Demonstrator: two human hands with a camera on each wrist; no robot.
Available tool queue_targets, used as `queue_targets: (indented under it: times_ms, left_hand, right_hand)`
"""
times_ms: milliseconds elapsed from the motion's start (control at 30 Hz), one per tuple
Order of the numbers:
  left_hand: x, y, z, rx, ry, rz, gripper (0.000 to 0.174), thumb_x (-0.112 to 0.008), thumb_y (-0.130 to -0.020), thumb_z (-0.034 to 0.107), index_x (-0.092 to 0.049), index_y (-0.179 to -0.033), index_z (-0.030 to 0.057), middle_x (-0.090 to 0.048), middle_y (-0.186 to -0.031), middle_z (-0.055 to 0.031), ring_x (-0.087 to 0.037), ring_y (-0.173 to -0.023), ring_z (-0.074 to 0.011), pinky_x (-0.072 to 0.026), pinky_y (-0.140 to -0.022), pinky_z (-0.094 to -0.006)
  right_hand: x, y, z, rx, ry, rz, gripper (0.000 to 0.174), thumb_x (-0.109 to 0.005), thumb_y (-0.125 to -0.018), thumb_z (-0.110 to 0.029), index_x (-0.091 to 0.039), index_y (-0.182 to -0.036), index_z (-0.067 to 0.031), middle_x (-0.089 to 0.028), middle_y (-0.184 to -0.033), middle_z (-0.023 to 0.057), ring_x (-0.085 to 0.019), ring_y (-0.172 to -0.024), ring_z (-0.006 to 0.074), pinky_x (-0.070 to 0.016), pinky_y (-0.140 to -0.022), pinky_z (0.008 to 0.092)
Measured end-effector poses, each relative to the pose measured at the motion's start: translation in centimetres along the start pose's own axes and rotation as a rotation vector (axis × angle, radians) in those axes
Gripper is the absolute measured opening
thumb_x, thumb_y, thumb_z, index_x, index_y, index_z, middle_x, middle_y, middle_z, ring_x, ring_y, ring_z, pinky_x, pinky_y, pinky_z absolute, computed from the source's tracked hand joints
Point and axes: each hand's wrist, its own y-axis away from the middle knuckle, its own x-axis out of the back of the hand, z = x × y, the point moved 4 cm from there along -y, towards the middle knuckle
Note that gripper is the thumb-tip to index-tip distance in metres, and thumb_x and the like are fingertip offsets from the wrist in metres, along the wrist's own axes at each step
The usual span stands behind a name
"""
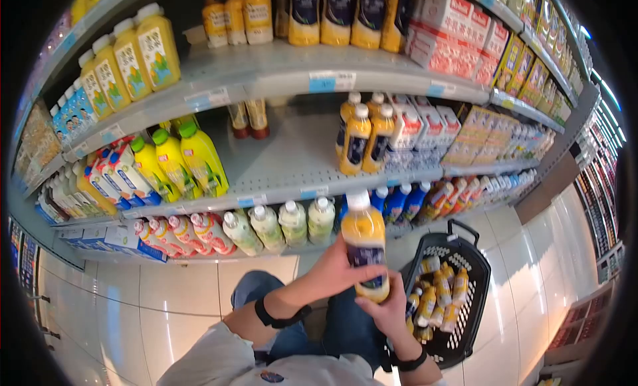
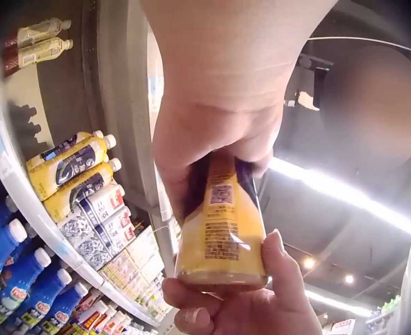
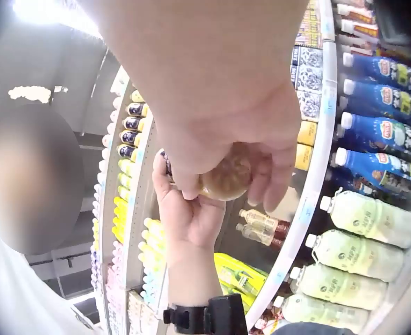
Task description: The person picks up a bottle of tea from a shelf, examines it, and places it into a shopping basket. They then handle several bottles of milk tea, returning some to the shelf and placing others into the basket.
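A yellow drink bottle (image 1: 364, 236) with a white cap and dark label is held upright in front of the shelves. My left hand (image 1: 337, 270) grips it around the label from the left. My right hand (image 1: 391, 306) holds it low down, near the base. In the left wrist view the bottle (image 2: 221, 237) shows its printed back, with right-hand fingers (image 2: 282, 269) at its bottom edge. From the right wrist view, the bottle's base (image 3: 226, 174) lies between both hands.
A black basket (image 1: 480, 289) with several small yellow bottles stands on the floor at the right. Similar yellow bottles (image 1: 356, 140) stand on the middle shelf beside cartons. White-capped pale bottles (image 1: 292, 223) line the bottom shelf.
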Motion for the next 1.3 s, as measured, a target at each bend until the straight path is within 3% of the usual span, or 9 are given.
queue_targets:
  times_ms: [333, 533, 667, 767, 800, 933, 1033, 1100, 1300]
  left_hand:
    - [0.6, -0.2, -0.7, 0.128, 0.364, -0.145, 0.06, -0.079, -0.084, 0.018, -0.047, -0.131, 0.0009, -0.063, -0.118, -0.0055, -0.06, -0.108, -0.0146, -0.0494, -0.096, -0.0335]
    - [0.0, -0.6, -0.6, 0.118, 0.68, -0.372, 0.112, -0.07, -0.076, 0.066, -0.02, -0.151, 0.0005, -0.063, -0.1, -0.0184, -0.067, -0.086, -0.0227, -0.055, -0.073, -0.0315]
    - [0.5, 1.0, -0.2, 0.429, 0.856, -0.261, 0.081, -0.029, -0.095, 0.069, -0.056, -0.123, -0.0024, -0.06, -0.071, -0.0185, -0.059, -0.052, -0.0206, -0.0482, -0.048, -0.0271]
    - [0.7, 1.2, 1.1, 0.601, 0.869, -0.208, 0.079, -0.034, -0.095, 0.067, -0.056, -0.124, -0.0029, -0.062, -0.073, -0.0196, -0.058, -0.05, -0.0204, -0.0468, -0.044, -0.0274]
    - [1.0, 1.5, 2.0, 0.533, 1.007, -0.305, 0.051, -0.05, -0.099, 0.048, -0.064, -0.112, 0.0004, -0.068, -0.086, -0.0118, -0.065, -0.073, -0.0152, -0.0512, -0.06, -0.0248]
    - [0.9, -1.3, 3.8, 0.046, 0.077, -0.193, 0.079, -0.077, -0.08, 0.023, -0.038, -0.144, 0.0014, -0.069, -0.101, -0.0148, -0.067, -0.09, -0.0251, -0.0522, -0.08, -0.028]
    - [-0.9, -0.5, 6.3, -0.217, -0.982, -0.18, 0.092, -0.085, -0.064, 0.039, -0.045, -0.143, 0.0139, -0.067, -0.1, -0.0033, -0.063, -0.09, -0.021, -0.0518, -0.074, -0.0326]
    - [-2.0, 0.1, 5.4, -0.368, -1.062, -0.157, 0.091, -0.085, -0.057, 0.04, -0.051, -0.138, 0.0186, -0.064, -0.095, 0.0004, -0.06, -0.085, -0.0201, -0.0507, -0.07, -0.0345]
    - [-1.8, 0.6, 6.3, -0.491, -0.957, -0.055, 0.076, -0.083, -0.048, 0.033, -0.062, -0.119, 0.0143, -0.058, -0.095, 0.0002, -0.057, -0.09, -0.0224, -0.0475, -0.079, -0.0357]
  right_hand:
    - [-0.3, 1.2, -2.1, 0.393, 0.306, 0.348, 0.092, -0.098, -0.055, -0.028, -0.037, -0.119, -0.0046, -0.046, -0.11, 0.0089, -0.051, -0.097, 0.0186, -0.0436, -0.086, 0.0316]
    - [-2.3, 2.7, -3.9, 0.857, 0.353, 0.145, 0.077, -0.095, -0.06, -0.026, -0.048, -0.119, -0.0105, -0.055, -0.097, 0.0079, -0.056, -0.082, 0.023, -0.0463, -0.07, 0.0339]
    - [-3.3, 2.0, -5.1, 0.848, 0.464, -0.248, 0.05, -0.09, -0.065, -0.023, -0.061, -0.103, -0.0109, -0.061, -0.087, 0.0053, -0.062, -0.073, 0.0236, -0.0493, -0.061, 0.033]
    - [-1.6, 1.1, -5.3, 0.797, 0.495, -0.22, 0.047, -0.09, -0.065, -0.021, -0.062, -0.101, -0.01, -0.063, -0.085, 0.0056, -0.061, -0.072, 0.0239, -0.0492, -0.062, 0.0331]
    - [-0.9, 0.9, -5.2, 0.741, 0.476, -0.196, 0.044, -0.09, -0.065, -0.017, -0.063, -0.099, -0.0093, -0.064, -0.085, 0.0071, -0.061, -0.073, 0.0254, -0.0493, -0.065, 0.0341]
    - [0.8, 0.0, -3.6, 0.271, -0.275, -0.109, 0.063, -0.08, -0.079, -0.026, -0.046, -0.127, -0.0042, -0.063, -0.107, 0.0103, -0.062, -0.091, 0.0242, -0.0525, -0.077, 0.0378]
    - [0.9, -1.0, -3.8, -0.11, -0.71, 0.012, 0.074, -0.076, -0.081, -0.021, -0.034, -0.139, -0.0019, -0.058, -0.121, 0.013, -0.059, -0.114, 0.0266, -0.0513, -0.096, 0.0402]
    - [1.2, -0.4, -3.1, -0.088, -0.272, 0.011, 0.08, -0.081, -0.075, -0.015, -0.035, -0.139, -0.0009, -0.053, -0.129, 0.0139, -0.054, -0.122, 0.0252, -0.0509, -0.097, 0.0381]
    - [1.0, -0.4, -2.7, 0.055, -0.398, 0.142, 0.087, -0.087, -0.068, -0.019, -0.036, -0.136, -0.0025, -0.051, -0.124, 0.0107, -0.053, -0.117, 0.0217, -0.0461, -0.102, 0.0376]
